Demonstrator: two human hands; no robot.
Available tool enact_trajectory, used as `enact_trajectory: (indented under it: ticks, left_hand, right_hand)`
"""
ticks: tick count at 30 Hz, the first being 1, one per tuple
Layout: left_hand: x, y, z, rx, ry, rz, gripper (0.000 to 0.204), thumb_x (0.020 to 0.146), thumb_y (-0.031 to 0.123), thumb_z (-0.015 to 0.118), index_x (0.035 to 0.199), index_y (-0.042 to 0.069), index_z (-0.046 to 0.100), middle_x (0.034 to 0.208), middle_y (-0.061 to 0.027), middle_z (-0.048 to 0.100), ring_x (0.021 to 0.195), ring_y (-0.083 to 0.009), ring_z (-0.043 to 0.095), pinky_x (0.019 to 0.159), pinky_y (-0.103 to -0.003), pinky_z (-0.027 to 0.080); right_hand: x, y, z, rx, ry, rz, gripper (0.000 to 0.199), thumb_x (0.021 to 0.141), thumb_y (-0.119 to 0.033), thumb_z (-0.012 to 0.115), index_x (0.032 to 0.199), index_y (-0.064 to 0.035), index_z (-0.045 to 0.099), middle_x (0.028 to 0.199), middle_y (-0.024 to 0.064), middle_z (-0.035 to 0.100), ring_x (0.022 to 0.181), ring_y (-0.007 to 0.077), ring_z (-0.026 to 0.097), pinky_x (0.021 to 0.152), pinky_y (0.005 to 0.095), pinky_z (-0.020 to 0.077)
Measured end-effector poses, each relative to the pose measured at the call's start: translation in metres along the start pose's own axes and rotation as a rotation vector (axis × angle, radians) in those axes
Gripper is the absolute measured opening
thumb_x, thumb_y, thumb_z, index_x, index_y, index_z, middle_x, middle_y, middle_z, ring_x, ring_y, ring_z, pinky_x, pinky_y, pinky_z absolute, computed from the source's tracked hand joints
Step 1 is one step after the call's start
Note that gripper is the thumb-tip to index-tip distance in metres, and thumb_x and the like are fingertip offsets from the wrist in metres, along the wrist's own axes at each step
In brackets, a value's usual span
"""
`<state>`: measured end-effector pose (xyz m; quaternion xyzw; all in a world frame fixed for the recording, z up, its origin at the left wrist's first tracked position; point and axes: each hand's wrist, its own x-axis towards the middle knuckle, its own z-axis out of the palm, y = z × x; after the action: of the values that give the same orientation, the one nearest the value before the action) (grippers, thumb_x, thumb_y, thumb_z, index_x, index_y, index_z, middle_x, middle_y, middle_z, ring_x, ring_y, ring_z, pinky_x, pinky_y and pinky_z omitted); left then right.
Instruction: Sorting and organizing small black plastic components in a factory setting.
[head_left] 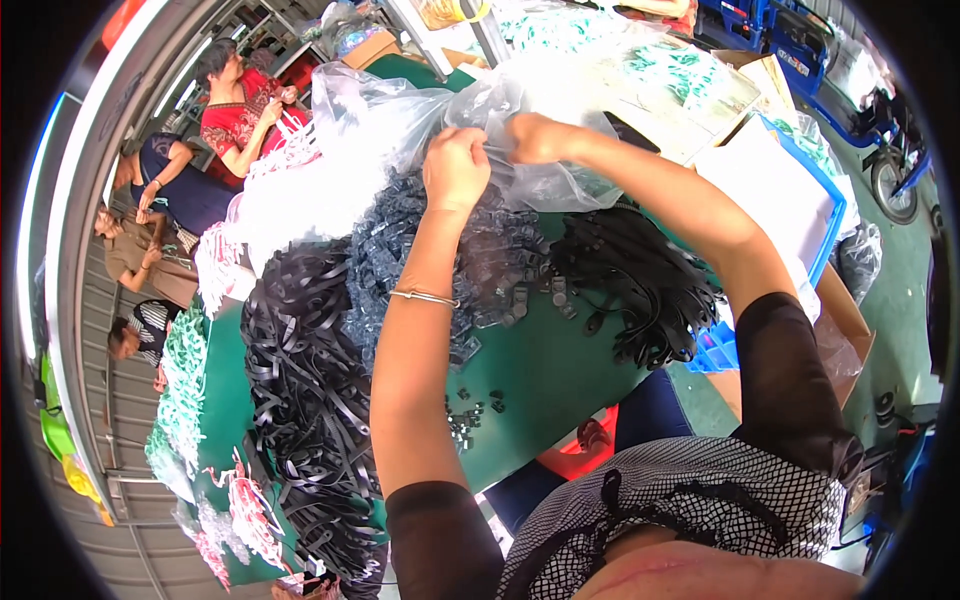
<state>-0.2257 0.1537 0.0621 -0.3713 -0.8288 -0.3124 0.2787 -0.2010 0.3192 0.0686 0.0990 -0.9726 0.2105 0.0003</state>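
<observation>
My left hand [456, 168] is closed on the rim of a large clear plastic bag [375, 110], above the middle of the green table [545, 370]. Close to its right, my right hand [540, 138] is also closed on the bag's film, fingers curled. The bag sags and spreads between and beyond both hands. Below them lies a heap of small dark translucent plastic pieces [400, 225], partly hidden by my left forearm. A bundle of black straps [630, 270] lies to the right, and a larger pile of black straps [300, 380] to the left.
Small dark bits [465, 418] lie near the table's front edge. Pale green straps [185, 370] and pink-and-white straps [250, 500] lie at the left. A blue-edged tray [780, 190] is at the right. Several people stand across the table, one in a red top [235, 125].
</observation>
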Motion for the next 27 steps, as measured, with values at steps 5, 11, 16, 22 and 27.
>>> enact_trajectory:
  ticks: [5,11,16,22,27]
  left_hand:
    - [0.027,0.016,-0.021,-0.743,-0.31,-0.254,0.01,0.08,0.009,0.06,0.087,0.005,0.066,0.072,-0.0002,0.062,0.062,-0.0053,0.053,0.055,-0.021,0.044]
    - [0.038,0.011,-0.012,-0.455,-0.532,-0.078,0.014,0.08,0.003,0.056,0.09,0.0,0.064,0.081,-0.0046,0.064,0.075,-0.0107,0.059,0.068,-0.025,0.047]
    - [0.037,-0.039,0.041,-0.211,-0.716,-0.208,0.017,0.082,0.008,0.052,0.09,-0.001,0.064,0.084,-0.0076,0.065,0.075,-0.0173,0.06,0.069,-0.031,0.048]
    - [0.027,-0.041,0.027,0.395,-0.888,-0.333,0.028,0.074,0.022,0.054,0.096,0.01,0.065,0.107,-0.014,0.06,0.1,-0.0303,0.057,0.082,-0.039,0.046]
    - [0.017,-0.016,0.005,0.489,-0.856,-0.334,0.032,0.077,0.028,0.049,0.102,0.013,0.064,0.112,-0.0064,0.059,0.111,-0.0252,0.051,0.094,-0.041,0.037]
  right_hand:
    - [0.008,-0.037,0.046,0.674,0.378,-0.38,0.011,0.072,-0.001,0.048,0.075,0.0031,0.058,0.068,0.0097,0.059,0.067,0.0206,0.057,0.061,0.035,0.0461]
    - [-0.025,-0.053,0.041,1.021,-0.219,-0.22,0.032,0.079,-0.007,0.056,0.109,0.0049,0.053,0.107,0.0115,0.057,0.102,0.0172,0.052,0.091,0.0301,0.04]
    - [-0.02,-0.038,0.047,0.935,-0.282,-0.158,0.036,0.079,-0.012,0.057,0.113,0.0027,0.053,0.112,0.011,0.056,0.108,0.0172,0.049,0.092,0.03,0.0382]
    - [0.009,-0.012,0.042,0.641,-0.02,0.029,0.024,0.073,-0.016,0.055,0.087,0.0008,0.065,0.086,0.0145,0.065,0.082,0.0246,0.061,0.074,0.0358,0.0465]
    - [0.021,-0.03,0.036,-0.029,0.037,0.054,0.025,0.071,-0.014,0.05,0.085,0.0021,0.064,0.086,0.0215,0.063,0.084,0.0332,0.062,0.072,0.039,0.048]
